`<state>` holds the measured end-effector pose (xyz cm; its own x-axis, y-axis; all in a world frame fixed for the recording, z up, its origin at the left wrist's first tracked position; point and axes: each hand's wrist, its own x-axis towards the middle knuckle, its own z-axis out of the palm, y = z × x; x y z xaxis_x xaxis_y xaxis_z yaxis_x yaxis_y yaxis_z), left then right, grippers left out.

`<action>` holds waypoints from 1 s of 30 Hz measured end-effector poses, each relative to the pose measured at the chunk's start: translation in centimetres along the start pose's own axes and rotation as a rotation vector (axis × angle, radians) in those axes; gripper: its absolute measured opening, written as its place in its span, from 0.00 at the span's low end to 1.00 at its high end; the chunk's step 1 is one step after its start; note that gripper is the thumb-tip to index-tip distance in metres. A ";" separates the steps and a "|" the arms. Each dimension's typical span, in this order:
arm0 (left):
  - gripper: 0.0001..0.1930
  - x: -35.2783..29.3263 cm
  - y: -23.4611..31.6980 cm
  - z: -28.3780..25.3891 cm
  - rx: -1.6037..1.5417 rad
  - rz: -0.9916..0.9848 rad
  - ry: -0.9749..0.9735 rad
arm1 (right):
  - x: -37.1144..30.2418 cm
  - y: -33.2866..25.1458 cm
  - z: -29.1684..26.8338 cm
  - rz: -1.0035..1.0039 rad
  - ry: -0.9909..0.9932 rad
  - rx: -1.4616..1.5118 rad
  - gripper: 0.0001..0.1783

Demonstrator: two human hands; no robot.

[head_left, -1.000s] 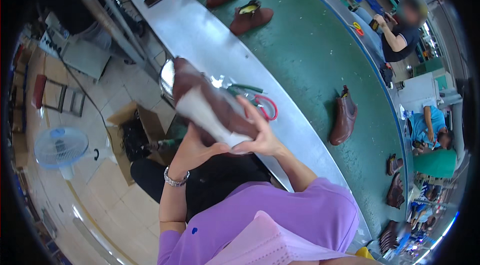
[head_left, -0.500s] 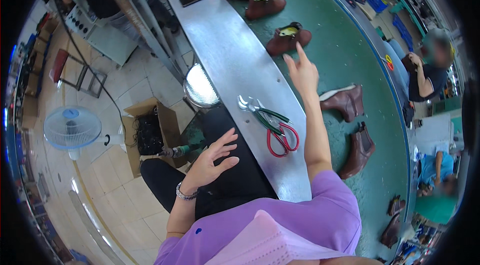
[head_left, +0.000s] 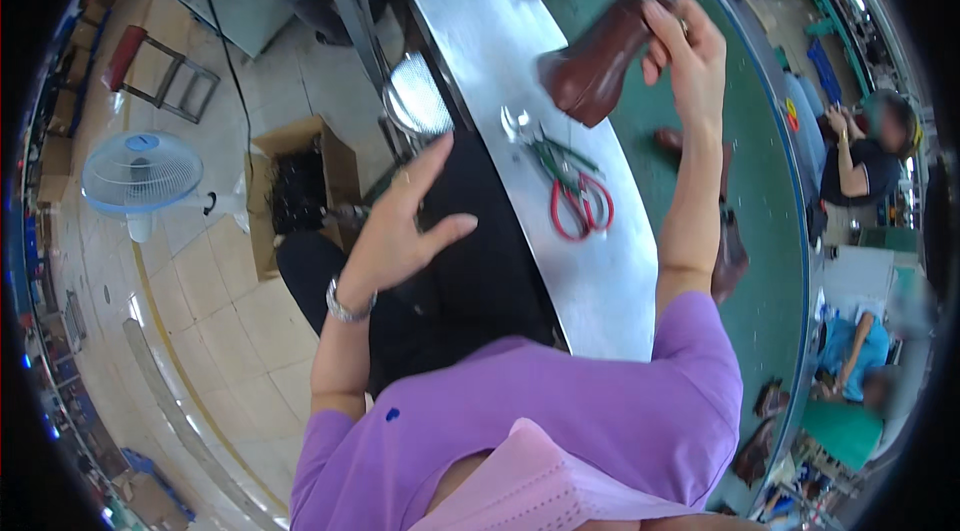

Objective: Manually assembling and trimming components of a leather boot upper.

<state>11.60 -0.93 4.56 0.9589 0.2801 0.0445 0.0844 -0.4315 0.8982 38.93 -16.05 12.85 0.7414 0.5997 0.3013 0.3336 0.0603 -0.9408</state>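
My right hand is closed on the top of a brown ankle boot, holding it tilted in the air over the metal ledge. The boot's toe points down and to the left. Over my lap, my left hand is raised with its fingers apart and nothing in it. Green-handled pliers and red-handled scissors lie together on the ledge below the boot.
The green belt beside the ledge carries more brown boots. A bright round lamp hangs at the ledge's left edge. Farther left are an open cardboard box and a white fan. Co-workers sit across the belt.
My right hand has taken hold of a boot from the belt and lifted it over the ledge. My left hand has moved up, still spread. The view has shifted.
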 end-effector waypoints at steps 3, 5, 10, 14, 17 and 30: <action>0.49 0.7 1.3 0.1 0.016 0.125 0.034 | -2.2 -2.9 4.4 0.105 -0.270 0.143 0.14; 0.51 -0.6 0.3 0.8 -0.166 0.142 0.027 | -4.2 -2.4 7.5 0.249 -0.469 0.274 0.13; 0.58 -7.7 -4.7 2.6 -0.488 -0.040 0.138 | -8.4 1.9 14.0 0.347 -0.711 0.319 0.13; 0.59 -12.3 -6.4 3.5 -0.571 -0.137 0.263 | -8.8 6.0 14.3 -0.052 -0.361 -0.426 0.19; 0.60 -13.2 -7.0 4.0 -0.693 -0.162 0.332 | -8.8 13.3 9.7 -0.162 -0.135 -1.068 0.23; 0.27 -14.2 -4.7 -2.7 -1.030 -0.673 0.601 | -7.9 13.5 3.3 0.305 -0.230 -1.056 0.19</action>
<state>-3.09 -0.57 0.91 0.5271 0.6196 -0.5816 -0.0079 0.6879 0.7258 35.63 -17.30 -2.72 0.7878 0.6133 -0.0577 0.5638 -0.7555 -0.3337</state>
